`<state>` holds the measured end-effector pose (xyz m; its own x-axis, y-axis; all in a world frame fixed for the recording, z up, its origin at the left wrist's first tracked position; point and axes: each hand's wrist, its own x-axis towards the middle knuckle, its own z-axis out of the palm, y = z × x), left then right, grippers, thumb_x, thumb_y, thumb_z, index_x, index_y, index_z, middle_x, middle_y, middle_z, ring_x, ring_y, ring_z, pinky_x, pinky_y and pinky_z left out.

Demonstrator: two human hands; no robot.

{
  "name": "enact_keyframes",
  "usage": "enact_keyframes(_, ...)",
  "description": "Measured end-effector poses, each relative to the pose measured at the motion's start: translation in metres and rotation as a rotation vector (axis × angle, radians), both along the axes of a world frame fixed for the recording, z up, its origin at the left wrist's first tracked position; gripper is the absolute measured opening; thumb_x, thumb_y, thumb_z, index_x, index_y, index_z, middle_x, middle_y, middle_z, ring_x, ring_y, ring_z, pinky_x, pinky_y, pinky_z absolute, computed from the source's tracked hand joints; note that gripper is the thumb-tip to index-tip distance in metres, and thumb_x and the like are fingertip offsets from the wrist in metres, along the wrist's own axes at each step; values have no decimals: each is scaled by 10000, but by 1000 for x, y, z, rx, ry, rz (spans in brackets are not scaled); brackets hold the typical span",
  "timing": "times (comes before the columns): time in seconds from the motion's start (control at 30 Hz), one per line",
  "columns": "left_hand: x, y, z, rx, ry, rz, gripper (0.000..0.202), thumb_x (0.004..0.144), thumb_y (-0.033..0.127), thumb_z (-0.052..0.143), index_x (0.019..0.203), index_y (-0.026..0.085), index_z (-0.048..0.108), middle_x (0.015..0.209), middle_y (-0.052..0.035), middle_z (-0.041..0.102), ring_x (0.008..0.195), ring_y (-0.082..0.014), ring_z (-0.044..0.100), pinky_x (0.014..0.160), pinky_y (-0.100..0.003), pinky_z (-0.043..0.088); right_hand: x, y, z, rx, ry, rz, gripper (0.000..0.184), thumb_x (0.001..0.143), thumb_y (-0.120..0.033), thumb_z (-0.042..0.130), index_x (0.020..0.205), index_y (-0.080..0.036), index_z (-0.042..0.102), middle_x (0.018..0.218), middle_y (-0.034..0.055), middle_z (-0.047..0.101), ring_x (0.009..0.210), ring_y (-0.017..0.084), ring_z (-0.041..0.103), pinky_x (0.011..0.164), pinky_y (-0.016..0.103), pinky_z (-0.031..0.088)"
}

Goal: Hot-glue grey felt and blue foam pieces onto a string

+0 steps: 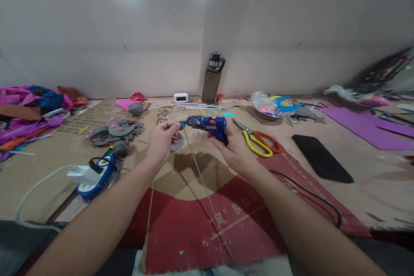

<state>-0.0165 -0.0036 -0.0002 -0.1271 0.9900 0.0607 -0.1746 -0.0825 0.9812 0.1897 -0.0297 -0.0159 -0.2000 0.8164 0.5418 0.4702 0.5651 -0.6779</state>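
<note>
My right hand [233, 143] is wrapped round a blue glue gun [207, 123], its nozzle pointing left. Close to that nozzle, my left hand [162, 139] pinches a small blue piece [183, 125], too small to name more exactly. A thin grey yarn strand [198, 168] runs from my left fingertips down toward the table's front edge. Below those fingers shows a grey felt piece [176, 144], partly hidden by the hand. Both hands are above a cardboard sheet [181, 187] with a red printed lower part.
Scissors [255, 140] with yellow and orange handles and a black phone [321, 157] lie to the right. Left are grey felt pieces [113, 131], yarn balls and a blue-white power strip [97, 179]. A bottle [212, 79] stands against the wall; a bowl [268, 112] is right of it.
</note>
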Motion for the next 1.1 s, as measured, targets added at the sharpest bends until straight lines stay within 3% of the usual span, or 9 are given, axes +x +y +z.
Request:
enact_keyframes(0.13,-1,1,-2,12,41,-3,227,651,318,729,714,140,602,535,22,553,448,-66,483,415,-179,308,-3,-3,1,21,-14,11,345,883,-283,521,1219,-205,534,1068,81,664,945,220,628,865,393,506)
enact_keyframes(0.63,1,-2,3,32,35,34,237,646,318,726,741,136,609,516,18,556,432,-67,473,427,-184,317,-3,-5,3,50,-30,-11,372,885,-270,512,1252,-207,520,1166,96,638,1046,233,601,922,406,475)
enact_keyframes(1.1,1,-2,1,20,59,27,222,652,328,715,702,146,598,516,19,552,420,-64,464,420,-181,302,-8,-9,3,94,-75,-35,318,888,-293,516,1192,-202,535,1066,92,654,947,218,618,843,372,499)
